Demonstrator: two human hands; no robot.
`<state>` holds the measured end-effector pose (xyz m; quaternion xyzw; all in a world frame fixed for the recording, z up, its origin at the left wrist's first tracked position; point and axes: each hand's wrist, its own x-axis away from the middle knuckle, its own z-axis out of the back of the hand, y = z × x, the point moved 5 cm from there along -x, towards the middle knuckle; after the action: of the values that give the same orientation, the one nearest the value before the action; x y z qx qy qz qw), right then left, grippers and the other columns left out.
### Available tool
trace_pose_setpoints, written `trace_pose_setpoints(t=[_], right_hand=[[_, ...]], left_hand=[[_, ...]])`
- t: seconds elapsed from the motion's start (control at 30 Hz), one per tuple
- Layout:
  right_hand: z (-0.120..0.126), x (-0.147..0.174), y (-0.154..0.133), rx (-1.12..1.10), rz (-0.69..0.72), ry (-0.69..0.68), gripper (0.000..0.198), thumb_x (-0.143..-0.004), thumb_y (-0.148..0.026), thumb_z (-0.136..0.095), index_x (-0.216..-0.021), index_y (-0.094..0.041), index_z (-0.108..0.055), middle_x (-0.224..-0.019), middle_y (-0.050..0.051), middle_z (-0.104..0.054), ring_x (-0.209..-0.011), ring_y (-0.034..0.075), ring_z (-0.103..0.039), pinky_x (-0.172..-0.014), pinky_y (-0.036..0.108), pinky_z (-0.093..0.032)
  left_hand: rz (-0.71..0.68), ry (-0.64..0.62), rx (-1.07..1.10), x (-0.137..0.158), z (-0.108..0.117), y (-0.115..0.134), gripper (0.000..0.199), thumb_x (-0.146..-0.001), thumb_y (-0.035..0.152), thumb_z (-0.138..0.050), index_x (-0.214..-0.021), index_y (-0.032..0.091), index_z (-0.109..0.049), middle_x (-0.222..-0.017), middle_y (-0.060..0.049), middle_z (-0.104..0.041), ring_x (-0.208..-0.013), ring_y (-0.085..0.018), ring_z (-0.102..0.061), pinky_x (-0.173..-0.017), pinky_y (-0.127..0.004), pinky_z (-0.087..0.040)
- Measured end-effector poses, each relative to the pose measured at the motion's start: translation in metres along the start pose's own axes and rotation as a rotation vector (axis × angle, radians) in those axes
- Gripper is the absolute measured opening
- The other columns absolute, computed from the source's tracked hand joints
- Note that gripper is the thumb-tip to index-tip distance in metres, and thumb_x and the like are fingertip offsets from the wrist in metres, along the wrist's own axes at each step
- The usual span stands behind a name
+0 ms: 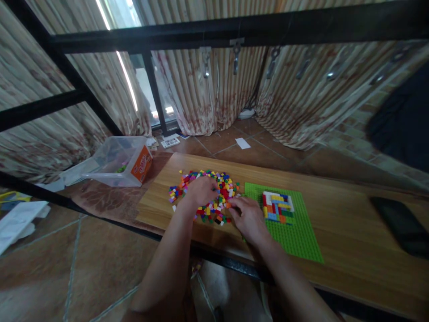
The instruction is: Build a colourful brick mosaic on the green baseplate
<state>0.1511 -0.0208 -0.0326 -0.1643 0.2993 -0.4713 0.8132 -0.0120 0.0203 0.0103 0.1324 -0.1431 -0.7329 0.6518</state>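
Note:
A loose heap of small coloured toy bricks (225, 188) is spread over the wooden bench. My left hand (202, 191) rests over the heap with its fingers curled down among the bricks, hiding whatever is at the tips. At the heap's right edge, my right hand (248, 217) has thumb and forefinger drawn together beside orange and red bricks; what they pinch is too small to make out. Just right of that hand lies a green studded baseplate (303, 239). A block of white, yellow, red, blue and orange bricks (278, 206) is built on its upper part.
A clear plastic tub (115, 174) with an orange label stands left of the wooden bench (338, 219). At the bench's right end lies a dark flat device (400, 223). A black metal rail (234, 33) crosses above, before curtains (201, 89). White paper (242, 143) lies on the floor.

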Motion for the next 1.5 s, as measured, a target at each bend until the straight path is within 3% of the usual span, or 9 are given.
trace_pose_setpoints(t=[0.23,0.37,0.53,0.67,0.8,0.93,1.07,1.33,1.5], right_hand=[[0.010,-0.002,0.003,-0.048,-0.023,0.019,0.017,-0.084,-0.016,-0.058,-0.095,-0.024,-0.067,-0.096,0.004,-0.070,-0.092,0.022,-0.060,-0.085,0.037,-0.042],[0.024,-0.001,0.003,-0.093,-0.047,0.061,0.016,-0.087,-0.019,-0.055,-0.095,-0.025,-0.068,-0.096,0.004,-0.070,-0.093,0.021,-0.061,-0.086,0.037,-0.043],[0.043,0.000,0.007,-0.317,-0.127,0.170,0.018,-0.088,-0.023,-0.054,-0.099,-0.024,-0.068,-0.096,0.004,-0.070,-0.090,0.018,-0.063,-0.084,0.033,-0.047],[0.055,0.002,0.017,-0.517,-0.191,0.288,0.023,-0.086,-0.029,-0.058,-0.106,-0.024,-0.067,-0.095,0.004,-0.069,-0.087,0.017,-0.063,-0.083,0.032,-0.049],[0.059,0.003,0.025,-0.658,-0.200,0.341,0.024,-0.083,-0.034,-0.061,-0.104,-0.026,-0.069,-0.095,0.003,-0.069,-0.087,0.017,-0.062,-0.081,0.032,-0.050],[0.061,0.004,0.032,-0.770,-0.256,0.372,0.022,-0.079,-0.037,-0.066,-0.098,-0.026,-0.071,-0.094,0.003,-0.070,-0.085,0.017,-0.063,-0.080,0.033,-0.052],[0.063,0.004,0.037,-0.877,-0.325,0.377,0.025,-0.076,-0.040,-0.068,-0.097,-0.026,-0.071,-0.090,0.002,-0.071,-0.083,0.017,-0.065,-0.081,0.034,-0.052],[0.066,0.004,0.037,-0.828,-0.312,0.302,0.023,-0.079,-0.041,-0.065,-0.092,-0.024,-0.071,-0.092,0.003,-0.071,-0.088,0.017,-0.065,-0.085,0.035,-0.050],[0.086,0.011,0.067,-0.616,-0.362,0.318,0.025,-0.079,-0.041,-0.064,-0.093,-0.021,-0.070,-0.090,0.005,-0.072,-0.080,0.018,-0.065,-0.075,0.033,-0.052]], left_hand=[[-0.029,-0.007,-0.040,-0.004,-0.007,0.006,0.015,-0.067,0.014,-0.060,-0.075,0.020,-0.072,-0.077,-0.006,-0.071,-0.072,-0.019,-0.062,-0.066,-0.027,-0.045],[-0.041,-0.017,0.055,-0.007,-0.004,0.005,0.009,-0.068,0.017,-0.060,-0.070,0.019,-0.069,-0.074,-0.004,-0.070,-0.067,-0.017,-0.060,-0.063,-0.026,-0.043],[-0.125,-0.040,0.588,-0.009,0.000,0.018,0.012,-0.071,0.028,-0.064,-0.074,0.017,-0.066,-0.069,0.000,-0.065,-0.064,-0.013,-0.057,-0.061,-0.023,-0.045],[-0.031,-0.179,1.037,-0.004,-0.015,0.043,0.022,-0.069,0.033,-0.070,-0.080,0.015,-0.065,-0.068,0.001,-0.062,-0.058,-0.009,-0.053,-0.056,-0.020,-0.043],[0.066,-0.300,1.305,0.002,-0.038,0.068,0.029,-0.063,0.033,-0.077,-0.083,0.015,-0.065,-0.066,0.003,-0.059,-0.055,-0.006,-0.052,-0.054,-0.019,-0.041],[0.122,-0.303,1.490,0.003,-0.052,0.081,0.031,-0.061,0.031,-0.080,-0.084,0.016,-0.065,-0.066,0.004,-0.059,-0.056,-0.005,-0.053,-0.056,-0.018,-0.042],[0.114,-0.315,1.580,0.003,-0.056,0.086,0.032,-0.060,0.029,-0.082,-0.084,0.015,-0.065,-0.068,0.004,-0.060,-0.056,-0.005,-0.053,-0.056,-0.018,-0.041],[0.143,-0.298,1.566,0.004,-0.059,0.089,0.033,-0.058,0.031,-0.082,-0.080,0.016,-0.062,-0.063,0.005,-0.059,-0.052,-0.005,-0.052,-0.054,-0.018,-0.041],[0.150,-0.241,1.428,0.003,-0.062,0.088,0.027,-0.067,0.035,-0.075,-0.078,0.014,-0.061,-0.073,-0.001,-0.067,-0.055,-0.006,-0.054,-0.053,-0.018,-0.041]])
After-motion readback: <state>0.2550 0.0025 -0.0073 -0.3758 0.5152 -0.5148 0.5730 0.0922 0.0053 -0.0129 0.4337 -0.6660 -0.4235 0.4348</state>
